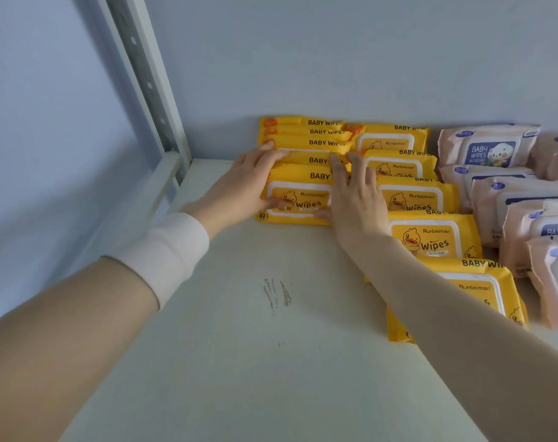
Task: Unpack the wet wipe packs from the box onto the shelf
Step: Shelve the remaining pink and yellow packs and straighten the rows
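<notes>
The yellow wipe packs (425, 240) bear orange ducks and white-framed lids, the peach packs (488, 148) at right show what seem navy labels, the shelf (239, 362) is off-white with grey scuffs at centre, and 1 wristband (169, 250) is white.

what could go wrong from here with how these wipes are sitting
1. The left row of yellow packs leans back in overlapping layers, and the front pack seems braced only by the left hand and right hand. On release it may slide forward over the bare shelf.
2. The right forearm lies across the second yellow row; pulling back could drag those packs out of line.
</notes>
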Demonstrator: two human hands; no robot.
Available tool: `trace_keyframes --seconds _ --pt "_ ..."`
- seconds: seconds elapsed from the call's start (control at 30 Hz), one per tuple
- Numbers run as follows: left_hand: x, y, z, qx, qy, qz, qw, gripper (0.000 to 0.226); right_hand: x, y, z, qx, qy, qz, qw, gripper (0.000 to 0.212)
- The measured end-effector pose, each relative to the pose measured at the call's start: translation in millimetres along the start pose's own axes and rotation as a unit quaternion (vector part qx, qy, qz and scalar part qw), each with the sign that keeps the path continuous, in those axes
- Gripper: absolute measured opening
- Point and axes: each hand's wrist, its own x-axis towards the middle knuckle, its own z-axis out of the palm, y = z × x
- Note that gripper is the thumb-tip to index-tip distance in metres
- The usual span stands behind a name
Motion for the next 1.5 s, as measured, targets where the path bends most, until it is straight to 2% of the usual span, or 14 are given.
trace_keyframes --seconds 0.17,0.3,0.47,0.6,0.67,0.8,0.9,1.0,1.07,1.13,1.2,1.27,1.37,1.5 --pt "-0.3 4.9 -4.2 0.075 -0.023 -0.008 0.997 0.091 3.0 -0.5 -1.8 0.015 -0.010 0.018 1.000 0.096" --pt "-1.7 9.7 -10.3 0.102 -0.040 0.006 0.994 0.101 -4.5 2.0 -6.5 0.036 0.003 0.065 0.997 0.101" --pt "-1.3 9.5 -5.6 0.101 -0.043 0.012 0.994 0.094 0.9 0.1 0.1 0.072 -0.060 0.099 0.991 0.099" --pt "2.7 12.3 0.8 0.111 -0.040 0.000 0.993 0.092 8.5 -1.4 5.6 0.039 -0.046 0.106 0.993 0.090" --pt "3.0 14.2 0.8 0.121 -0.041 -0.002 0.992 0.092 9.6 -0.6 7.9 0.010 -0.038 0.099 0.994 0.086" --pt "1.6 17.3 -3.6 0.140 -0.060 -0.024 0.988 0.095 15.5 2.7 -0.6 0.004 -0.073 0.081 0.994 0.098" --pt "4.7 37.4 -6.8 0.155 -0.086 -0.049 0.983 0.093 14.5 19.4 -31.4 0.004 -0.096 0.026 0.995 0.094" --pt "10.1 79.3 -10.1 0.134 -0.016 0.014 0.991 0.070 -7.2 52.5 -71.3 0.023 -0.078 -0.036 0.996 0.078" --pt "12.2 110.9 -5.8 0.058 0.006 0.046 0.997 0.053 -31.7 81.2 -91.3 0.031 -0.127 -0.066 0.989 0.074" --pt "12.5 137.5 5.6 -0.007 -0.043 0.047 0.998 0.043 -60.8 107.5 -99.3 -0.005 -0.203 -0.085 0.975 0.079" --pt "15.9 155.8 20.8 -0.012 -0.106 0.030 0.994 0.043 -81.8 127.0 -96.1 -0.049 -0.250 -0.095 0.962 0.088" --pt "21.9 168.0 31.0 0.018 -0.146 0.006 0.989 0.046 -90.8 141.7 -88.2 -0.059 -0.264 -0.108 0.957 0.089" --pt "28.9 177.7 35.9 0.051 -0.181 -0.016 0.982 0.043 -95.3 154.7 -77.7 -0.015 -0.258 -0.117 0.959 0.084" --pt "31.5 179.5 36.5 0.049 -0.222 -0.038 0.973 0.038 -97.9 158.2 -70.2 0.009 -0.264 -0.133 0.955 0.080"
